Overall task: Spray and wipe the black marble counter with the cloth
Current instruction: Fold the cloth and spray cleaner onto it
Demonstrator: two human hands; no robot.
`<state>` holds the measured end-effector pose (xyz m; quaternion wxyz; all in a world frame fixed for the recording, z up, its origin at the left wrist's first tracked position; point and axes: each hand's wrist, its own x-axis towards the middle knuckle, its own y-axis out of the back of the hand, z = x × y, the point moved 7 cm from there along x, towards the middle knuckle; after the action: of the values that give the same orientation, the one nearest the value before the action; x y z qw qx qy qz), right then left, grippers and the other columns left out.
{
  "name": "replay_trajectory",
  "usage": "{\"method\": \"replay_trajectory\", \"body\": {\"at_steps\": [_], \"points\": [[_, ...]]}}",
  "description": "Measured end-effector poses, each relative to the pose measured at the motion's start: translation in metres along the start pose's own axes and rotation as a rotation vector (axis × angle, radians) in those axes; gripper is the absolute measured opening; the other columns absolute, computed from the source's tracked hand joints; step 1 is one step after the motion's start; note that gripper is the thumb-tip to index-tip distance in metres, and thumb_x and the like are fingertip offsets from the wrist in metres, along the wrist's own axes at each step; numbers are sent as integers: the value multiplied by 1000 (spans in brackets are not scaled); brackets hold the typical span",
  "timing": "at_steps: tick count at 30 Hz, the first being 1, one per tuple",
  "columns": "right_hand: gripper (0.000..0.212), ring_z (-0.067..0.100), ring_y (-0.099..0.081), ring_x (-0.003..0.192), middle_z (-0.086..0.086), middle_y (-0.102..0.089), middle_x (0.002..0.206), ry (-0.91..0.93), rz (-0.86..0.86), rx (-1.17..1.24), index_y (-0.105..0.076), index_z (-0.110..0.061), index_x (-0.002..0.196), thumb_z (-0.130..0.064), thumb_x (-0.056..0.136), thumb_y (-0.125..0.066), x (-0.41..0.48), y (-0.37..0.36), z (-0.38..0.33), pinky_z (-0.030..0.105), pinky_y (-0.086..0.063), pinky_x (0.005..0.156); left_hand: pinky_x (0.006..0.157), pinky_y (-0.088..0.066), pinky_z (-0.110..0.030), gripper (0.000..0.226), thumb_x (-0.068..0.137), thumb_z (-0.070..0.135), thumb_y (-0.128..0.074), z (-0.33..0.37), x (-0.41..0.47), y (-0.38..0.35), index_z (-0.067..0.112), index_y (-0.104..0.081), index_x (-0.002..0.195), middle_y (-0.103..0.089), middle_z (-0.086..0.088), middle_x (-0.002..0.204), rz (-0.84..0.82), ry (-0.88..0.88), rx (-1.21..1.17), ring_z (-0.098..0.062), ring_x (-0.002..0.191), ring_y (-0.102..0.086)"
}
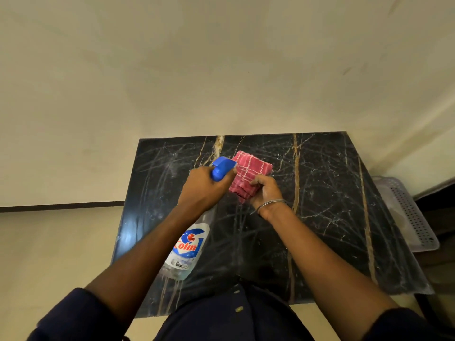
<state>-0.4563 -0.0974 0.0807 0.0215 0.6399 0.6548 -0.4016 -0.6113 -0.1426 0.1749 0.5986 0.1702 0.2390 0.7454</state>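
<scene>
Head view: left hand [205, 185] grips spray bottle [187, 249], right hand [267, 190] cloth [250, 173].

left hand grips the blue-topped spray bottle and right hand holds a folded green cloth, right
Not green: the head view shows the right hand holding a folded pink checked cloth. The left hand does grip the blue-topped spray bottle.

Above the surface [332, 217], toward its far edge, the spray bottle [187, 249] was just left of the cloth [251, 172]; a basket [413, 212] lay beyond the right edge.
</scene>
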Motion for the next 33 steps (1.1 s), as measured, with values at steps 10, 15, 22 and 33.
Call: {"method": "replay_trajectory", "body": {"at_steps": [10,15,22,33], "points": [[23,25,-62,77,10,-62,83,-27,4,9,-58,-3,94,3,81,-40,13,-24,19,40,-54,73,50,-44,-19,39,90,45,-66,-38,-1,28,9,-64,77,-57,-8,58,-37,-4,-135,-7,48,-50],[31,29,-68,91,15,-70,97,-83,7,39,-61,2,113,0,86,-45,19,-37,42,44,-57,85,56,-50,-31,24,93,31,-68,-45,-2,40,7,-71,95,-66,-11,67,8,-78,-324,-22,55,-57],[27,33,-64,104,16,-67,112,-69,180,35,-58,-4,119,-8,93,-51,61,-57,63,51,-50,97,62,-48,-15,22,87,47,-69,-72,-3,76,26,-64,91,-64,4,69,248,-113,-531,-8,61,-60],[60,28,-56,117,16,-50,134,426,-146,-1409,-28,-13,148,-42,99,-47,170,-148,65,41,-51,96,80,-53,-16,49,83,66,-61,-120,19,117,27,-59,111,-69,20,92,383,-114,-501,-7,84,-67]]}}
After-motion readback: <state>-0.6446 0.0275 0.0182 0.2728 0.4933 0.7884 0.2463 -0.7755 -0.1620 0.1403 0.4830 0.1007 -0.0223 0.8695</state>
